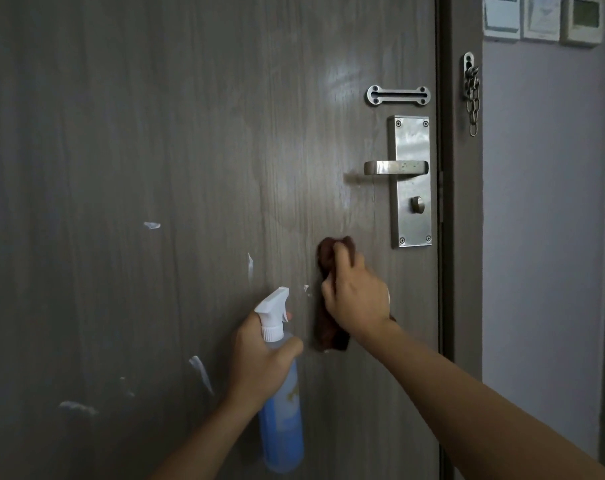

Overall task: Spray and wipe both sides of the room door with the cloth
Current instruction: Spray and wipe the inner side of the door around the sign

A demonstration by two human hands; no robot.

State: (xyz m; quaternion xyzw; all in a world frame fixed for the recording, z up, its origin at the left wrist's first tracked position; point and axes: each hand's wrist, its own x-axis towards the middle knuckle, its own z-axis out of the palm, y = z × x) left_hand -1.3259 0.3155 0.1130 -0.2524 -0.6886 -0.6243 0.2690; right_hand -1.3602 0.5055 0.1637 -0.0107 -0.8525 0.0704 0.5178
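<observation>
Door (155, 133) face has white scuffs (200, 370) lower left, untouched. Left hand (259, 365) grip closed round the spray bottle (282, 410), nozzle up. Right hand (356, 296) grip clenched on brown cloth (328, 258), pressed flat to the door just below the lever handle (394, 167). Risks: knuckles clipping the handle plate (411, 181), streaks drying. Door chain (472, 95) hangs on the frame, clear.

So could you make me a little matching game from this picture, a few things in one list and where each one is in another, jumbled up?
Things:
1. dark brown cloth
2. blue plastic spray bottle with white trigger
3. silver metal lever handle
4. silver metal door chain

Places:
A. hanging on the door frame
B. gripped in the left hand
C. pressed to the grey wooden door by the right hand
D. above the round thumb-turn lock

Pairs: 1-C, 2-B, 3-D, 4-A
</observation>
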